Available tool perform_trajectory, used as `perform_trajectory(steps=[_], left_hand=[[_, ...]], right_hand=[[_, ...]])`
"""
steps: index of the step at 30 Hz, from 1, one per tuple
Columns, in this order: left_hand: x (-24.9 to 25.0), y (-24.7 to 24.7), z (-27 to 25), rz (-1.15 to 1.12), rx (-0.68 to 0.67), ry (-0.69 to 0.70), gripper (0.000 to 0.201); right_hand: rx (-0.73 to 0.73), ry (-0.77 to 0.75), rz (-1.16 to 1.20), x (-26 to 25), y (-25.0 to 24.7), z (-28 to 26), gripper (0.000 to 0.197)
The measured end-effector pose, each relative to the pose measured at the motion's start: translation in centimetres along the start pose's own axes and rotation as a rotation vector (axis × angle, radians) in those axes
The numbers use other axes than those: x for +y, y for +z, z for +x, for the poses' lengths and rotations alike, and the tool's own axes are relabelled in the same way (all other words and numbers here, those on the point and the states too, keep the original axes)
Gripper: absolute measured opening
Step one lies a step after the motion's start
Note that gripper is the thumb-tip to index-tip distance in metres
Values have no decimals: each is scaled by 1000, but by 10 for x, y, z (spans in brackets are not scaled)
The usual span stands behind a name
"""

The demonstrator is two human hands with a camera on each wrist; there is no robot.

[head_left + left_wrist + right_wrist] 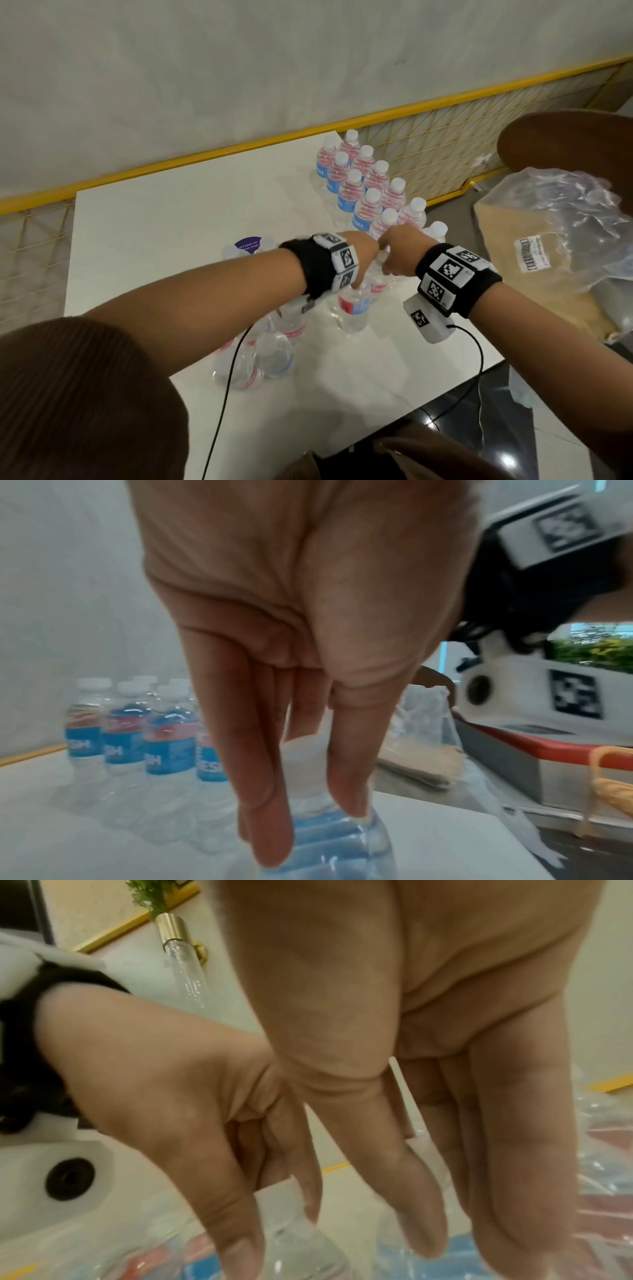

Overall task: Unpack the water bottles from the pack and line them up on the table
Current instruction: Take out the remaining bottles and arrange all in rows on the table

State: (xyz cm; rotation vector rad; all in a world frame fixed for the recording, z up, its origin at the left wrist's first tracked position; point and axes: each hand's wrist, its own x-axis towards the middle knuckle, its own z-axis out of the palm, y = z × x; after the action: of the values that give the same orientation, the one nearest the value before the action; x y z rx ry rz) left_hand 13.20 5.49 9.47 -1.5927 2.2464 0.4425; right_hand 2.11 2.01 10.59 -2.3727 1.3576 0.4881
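Note:
Two rows of lined-up water bottles (370, 185) (137, 737) with white caps and blue-and-red labels stand at the back right of the white table (171, 222). The torn, clear-wrapped pack (267, 342) (599, 1164) lies nearer, with several bottles in it. My left hand (363, 263) (308, 829) (277, 1229) pinches one bottle (352, 310) (329, 842) (301, 1250) just below its cap, and the bottle stands upright. My right hand (397, 260) (466, 1250) is right beside the left. Its fingers point straight down onto the wrapped bottles, and what lies under the fingertips is hidden.
A crumpled clear bag (565, 219) lies over tan cardboard off the table's right side, below a brown round seat (565, 140). A yellow mesh rail (445, 144) runs behind the table. A black cable (229, 387) hangs over the front edge.

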Motion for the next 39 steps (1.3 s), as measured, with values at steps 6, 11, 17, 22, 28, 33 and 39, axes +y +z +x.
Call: perform_trajectory(steps=[6,11,17,22,28,33,39], left_hand=[[-67,-11,54,59,-49,-182,49],[-123,-16,84,20,-133,-376,52],[-160,-24,89,68,-130,-453,47],[-188,-24,98,-54,19,-470,40],[-197,-30,86,-224,204,-517,39],[-209,-34,92,-268,216,-527,30],[-221,-29,92,-354,296,-504,39]], right_hand=[[-7,17,76,7,-11,15,39],[10,-41,84,-3,-16,36,42],[21,-104,119,-22,-19,66,40],[73,-106,122,-37,-22,99,41],[136,-82,68,-55,-36,134,31],[164,-69,45,-66,-47,157,29],[166,-98,-75,-75,-65,170,31]])
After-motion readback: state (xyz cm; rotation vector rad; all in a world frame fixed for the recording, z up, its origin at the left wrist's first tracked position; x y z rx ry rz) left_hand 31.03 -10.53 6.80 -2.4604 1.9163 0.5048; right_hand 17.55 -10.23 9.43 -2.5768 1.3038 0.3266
